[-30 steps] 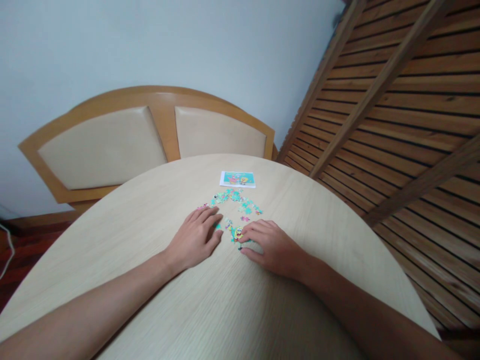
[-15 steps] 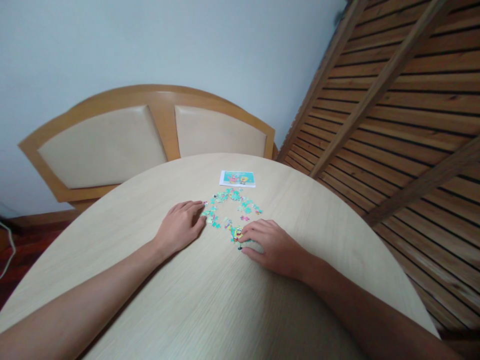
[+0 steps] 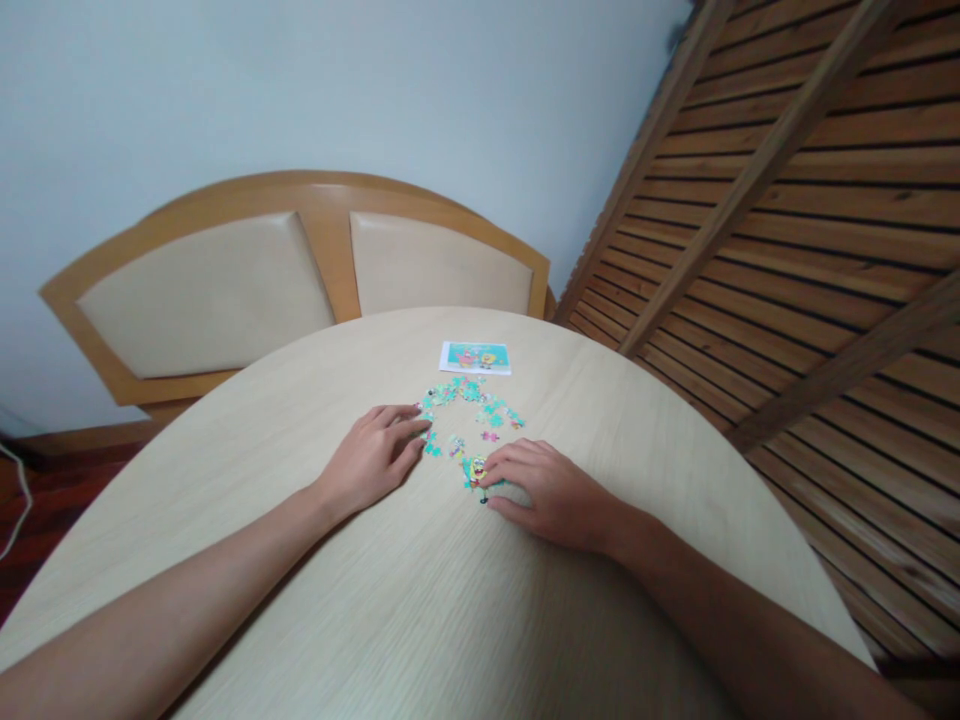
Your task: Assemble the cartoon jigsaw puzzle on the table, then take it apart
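Several small turquoise jigsaw pieces [image 3: 456, 390] lie in a loose ring on the table. On the ring's near side is a joined section of jigsaw puzzle [image 3: 475, 470] with a yellow cartoon face. My right hand [image 3: 551, 492] lies over the right part of that section, fingers apart and touching it; the part beneath is hidden. My left hand [image 3: 377, 452] rests at the ring's left edge, fingers spread, its tips over loose pieces there. A pink jigsaw piece [image 3: 490, 436] sits alone between the two hands. Behind the pieces lies a picture card [image 3: 475, 358] with pink and yellow cartoon figures.
The pale round wooden table [image 3: 360, 620] spreads under both arms. Beyond its far edge stands a wooden backrest with cream padded panels [image 3: 202, 300] against a white wall. A slatted wooden screen [image 3: 795, 220] rises on the right. A white cable [image 3: 22, 490] hangs at far left.
My left hand has moved a little to the right, covering pieces at the ring's left edge. The joined section has shifted slightly right under my right hand, which has barely moved.
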`<control>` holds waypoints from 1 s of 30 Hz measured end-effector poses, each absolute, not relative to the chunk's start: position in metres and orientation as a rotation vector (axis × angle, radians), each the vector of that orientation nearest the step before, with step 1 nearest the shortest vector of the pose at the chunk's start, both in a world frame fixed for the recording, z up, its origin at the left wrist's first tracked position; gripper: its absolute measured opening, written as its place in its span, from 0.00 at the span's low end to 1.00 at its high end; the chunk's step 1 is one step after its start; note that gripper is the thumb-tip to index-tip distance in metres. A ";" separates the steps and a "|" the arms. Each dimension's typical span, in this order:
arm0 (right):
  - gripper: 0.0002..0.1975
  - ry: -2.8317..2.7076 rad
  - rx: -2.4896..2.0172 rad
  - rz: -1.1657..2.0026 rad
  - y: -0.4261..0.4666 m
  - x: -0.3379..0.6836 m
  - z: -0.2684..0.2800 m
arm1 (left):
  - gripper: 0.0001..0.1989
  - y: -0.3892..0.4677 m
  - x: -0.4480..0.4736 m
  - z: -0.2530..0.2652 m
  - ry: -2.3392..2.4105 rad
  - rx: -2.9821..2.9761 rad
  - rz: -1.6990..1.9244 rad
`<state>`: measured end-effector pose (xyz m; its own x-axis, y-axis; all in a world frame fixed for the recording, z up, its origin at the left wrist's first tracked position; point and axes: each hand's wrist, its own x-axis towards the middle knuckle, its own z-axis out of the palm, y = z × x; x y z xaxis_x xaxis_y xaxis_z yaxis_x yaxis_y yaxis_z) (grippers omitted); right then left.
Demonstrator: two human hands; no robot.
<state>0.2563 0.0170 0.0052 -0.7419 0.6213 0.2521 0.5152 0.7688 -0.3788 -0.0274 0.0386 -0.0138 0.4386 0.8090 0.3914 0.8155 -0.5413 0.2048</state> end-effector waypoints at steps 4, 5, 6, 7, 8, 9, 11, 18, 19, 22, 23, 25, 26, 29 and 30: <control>0.12 -2.542 -1.020 0.331 0.021 0.260 0.006 | 0.15 0.032 -0.021 -0.010 -1.465 -2.687 -0.712; 0.13 -2.506 -1.105 0.299 0.024 0.262 0.006 | 0.15 0.032 -0.021 -0.010 -1.478 -2.681 -0.704; 0.15 -2.464 -1.199 0.267 0.026 0.265 0.005 | 0.14 0.032 -0.021 -0.010 -1.497 -2.669 -0.692; 0.16 -2.420 -1.292 0.238 0.029 0.269 0.005 | 0.14 0.032 -0.022 -0.010 -1.521 -2.654 -0.676; 0.17 -2.379 -1.374 0.214 0.032 0.273 0.004 | 0.14 0.032 -0.023 -0.009 -1.548 -2.634 -0.658; 0.18 -2.345 -1.435 0.193 0.035 0.276 0.003 | 0.14 0.033 -0.024 -0.009 -1.577 -2.610 -0.644; 0.19 -2.309 -1.496 0.164 0.040 0.283 0.001 | 0.14 0.034 -0.026 -0.009 -1.626 -2.563 -0.633; 0.18 -2.322 -1.539 0.165 0.045 0.290 -0.005 | 0.14 0.025 -0.018 -0.006 -1.347 -2.770 -0.744; 0.18 -2.309 -1.554 0.156 0.045 0.290 -0.006 | 0.15 0.023 -0.015 -0.005 -1.277 -2.828 -0.739; 0.18 -2.295 -1.550 0.142 0.047 0.289 -0.009 | 0.15 0.017 -0.008 -0.002 -1.134 -2.975 -0.673; 0.18 -2.306 -1.534 0.144 0.047 0.288 -0.010 | 0.15 0.015 -0.007 -0.002 -1.108 -3.009 -0.656; 0.19 -2.335 -1.515 0.155 0.047 0.285 -0.012 | 0.15 0.015 -0.006 -0.001 -1.086 -3.044 -0.643; 0.20 -2.345 -1.516 0.162 0.047 0.284 -0.012 | 0.15 0.015 -0.006 -0.001 -1.084 -3.048 -0.639; 0.19 -2.346 -1.518 0.184 0.046 0.280 -0.011 | 0.15 0.015 -0.007 -0.001 -1.096 -3.031 -0.618; 0.19 -2.340 -1.511 0.189 0.046 0.280 -0.011 | 0.15 0.016 -0.007 -0.002 -1.103 -3.023 -0.614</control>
<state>0.2798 0.0455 -0.0107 -0.3712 0.9030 0.2164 0.8565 0.4230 -0.2959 -0.0067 0.0157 -0.0016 0.7044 0.6436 0.2992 0.5934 -0.7654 0.2492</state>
